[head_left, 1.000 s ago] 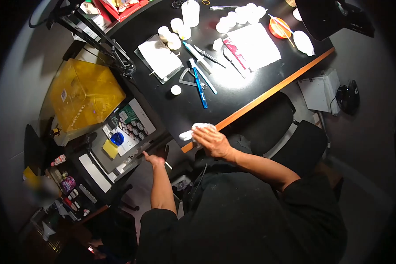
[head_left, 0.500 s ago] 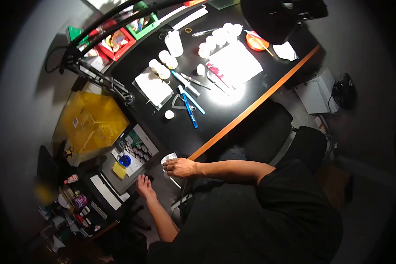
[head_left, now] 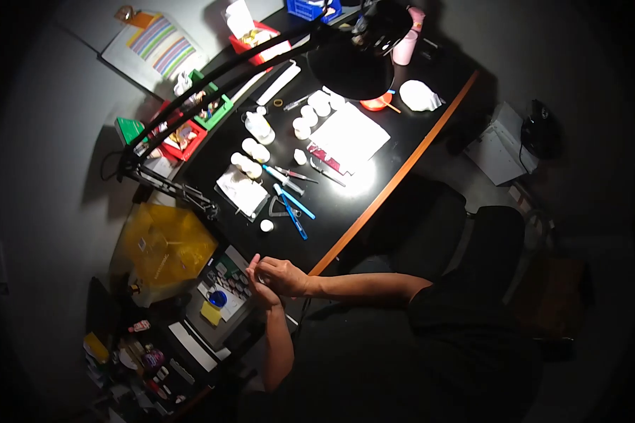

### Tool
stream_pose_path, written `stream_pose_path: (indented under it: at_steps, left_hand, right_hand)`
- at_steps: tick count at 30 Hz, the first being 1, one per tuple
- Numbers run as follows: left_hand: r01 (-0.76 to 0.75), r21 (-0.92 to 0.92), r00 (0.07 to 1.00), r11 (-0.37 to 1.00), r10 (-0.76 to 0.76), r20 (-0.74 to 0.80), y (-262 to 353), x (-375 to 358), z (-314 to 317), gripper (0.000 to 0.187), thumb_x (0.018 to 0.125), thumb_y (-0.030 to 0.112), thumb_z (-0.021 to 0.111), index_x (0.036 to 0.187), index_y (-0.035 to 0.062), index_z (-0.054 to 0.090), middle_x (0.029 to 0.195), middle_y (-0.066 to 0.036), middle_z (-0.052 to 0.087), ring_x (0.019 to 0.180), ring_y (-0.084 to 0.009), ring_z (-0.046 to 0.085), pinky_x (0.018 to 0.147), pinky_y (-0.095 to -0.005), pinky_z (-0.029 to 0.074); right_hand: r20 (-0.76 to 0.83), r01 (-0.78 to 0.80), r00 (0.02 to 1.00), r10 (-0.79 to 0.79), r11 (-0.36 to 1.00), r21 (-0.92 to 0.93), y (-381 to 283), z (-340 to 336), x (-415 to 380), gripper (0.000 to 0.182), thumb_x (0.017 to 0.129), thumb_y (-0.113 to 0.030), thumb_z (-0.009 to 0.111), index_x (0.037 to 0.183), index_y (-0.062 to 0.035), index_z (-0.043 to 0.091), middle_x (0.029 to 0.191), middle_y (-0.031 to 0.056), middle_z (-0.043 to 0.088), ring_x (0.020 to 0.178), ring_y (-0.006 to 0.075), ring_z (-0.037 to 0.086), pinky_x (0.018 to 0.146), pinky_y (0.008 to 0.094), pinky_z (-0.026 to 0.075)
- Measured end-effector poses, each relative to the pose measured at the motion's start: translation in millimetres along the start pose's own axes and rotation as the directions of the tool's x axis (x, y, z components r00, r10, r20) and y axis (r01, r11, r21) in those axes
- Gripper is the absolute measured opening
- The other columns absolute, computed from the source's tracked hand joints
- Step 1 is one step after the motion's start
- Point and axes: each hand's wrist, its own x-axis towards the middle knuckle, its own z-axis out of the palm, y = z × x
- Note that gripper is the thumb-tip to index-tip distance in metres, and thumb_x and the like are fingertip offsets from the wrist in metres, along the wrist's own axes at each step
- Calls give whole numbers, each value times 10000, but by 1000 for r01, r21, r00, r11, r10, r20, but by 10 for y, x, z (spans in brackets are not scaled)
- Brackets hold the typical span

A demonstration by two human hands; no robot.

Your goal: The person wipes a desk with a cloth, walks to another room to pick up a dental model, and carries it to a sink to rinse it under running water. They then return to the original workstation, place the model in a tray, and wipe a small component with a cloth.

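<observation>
My right hand is closed, its curled fingers against the palm of my left hand. My left hand is open under it, fingers stretched upward. Whatever lies between the hands is mostly hidden. They meet just off the near left corner of the black desk. Nearest on the desk are a small white round piece, a blue tool, a light-blue tool and a metal caliper-like tool.
A lamp hangs over white sheets, white jars and an orange dish. A bottle stands farther left. Beside the desk are a yellow bag, a blue cup and a black chair.
My left hand has moved up and right to meet my right hand. The white paper at my right hand is now mostly hidden. The view has shifted, showing more of the desk's far side.
</observation>
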Motion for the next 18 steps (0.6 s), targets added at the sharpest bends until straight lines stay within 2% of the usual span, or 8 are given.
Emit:
stream_pose_path:
  at_steps: [3, 5, 7, 9, 10, 12, 15, 18]
  left_hand:
    - [-57, 182, 996, 982, 68, -54, -285, 265, -138, 639, 1046, 505, 280, 1112, 5, 672, 1080, -161, 676, 986, -251, 630, 879, -367, 486]
    - [-57, 420, 992, 906, 100, -83, -339, 340, -206, 632, 1045, 495, 320, 983, 0, 708, 962, -169, 696, 884, -264, 651, 772, -378, 506]
    - [-40, 656, 988, 753, 129, -88, -335, 280, -139, 620, 1047, 481, 337, 931, 0, 711, 870, -152, 698, 794, -260, 654, 705, -379, 509]
    - [-2, 844, 987, 536, 137, -85, -357, 182, -52, 613, 1050, 468, 354, 879, 1, 713, 778, -136, 700, 704, -256, 656, 639, -380, 512]
    - [-182, 669, 983, 720, 158, 98, 55, 38, 153, 597, 1037, 436, 411, 696, 2, 640, 590, -184, 605, 515, -287, 565, 501, -438, 419]
    - [-387, 749, 919, 537, 296, 262, 216, -2, 228, 601, 1013, 437, 422, 646, -3, 604, 556, -207, 568, 510, -386, 575, 498, -463, 402]
    - [-344, 775, 937, 530, 249, 245, 244, 3, 63, 597, 1009, 392, 443, 593, -20, 562, 525, -206, 533, 464, -384, 525, 472, -457, 364]
    - [-287, 763, 951, 579, 266, 156, -71, 108, -182, 592, 1025, 321, 433, 564, -36, 535, 515, -222, 510, 462, -400, 508, 474, -483, 330]
  right_hand:
    - [103, -39, 994, 23, 988, 151, 11, -104, 71, 416, 833, -66, 676, 1217, -29, 521, 1034, 154, 593, 994, 321, 638, 849, 373, 523]
    - [230, -215, 961, 155, 940, 266, 6, -164, 21, 474, 891, -100, 586, 1329, -34, 415, 1181, 184, 599, 1142, 294, 604, 926, 371, 500]
    - [335, -432, 891, 306, 798, 419, -140, -350, 11, 514, 896, -75, 519, 1381, -44, 351, 1236, 197, 600, 1200, 271, 573, 974, 396, 477]
    - [336, -474, 870, 360, 799, 372, -108, -453, -58, 485, 891, -64, 522, 1357, -33, 393, 1240, 199, 606, 1185, 274, 580, 973, 398, 474]
    - [338, -496, 859, 384, 789, 363, -155, -547, -100, 474, 889, -67, 532, 1346, -30, 411, 1227, 195, 616, 1179, 268, 585, 975, 393, 472]
    - [269, -469, 879, 394, 820, 329, -123, -708, -223, 385, 870, 8, 533, 1252, -1, 487, 1109, 160, 672, 1068, 237, 650, 912, 343, 534]
    - [211, -561, 827, 522, 732, 386, 162, -1030, -608, 231, 900, 47, 520, 1122, 16, 574, 982, 113, 671, 898, 196, 705, 787, 289, 594]
    - [38, -705, 650, 759, 584, 402, 297, -1502, -1048, 157, 954, 8, 497, 1058, 19, 614, 962, 114, 673, 841, 168, 705, 708, 240, 570]
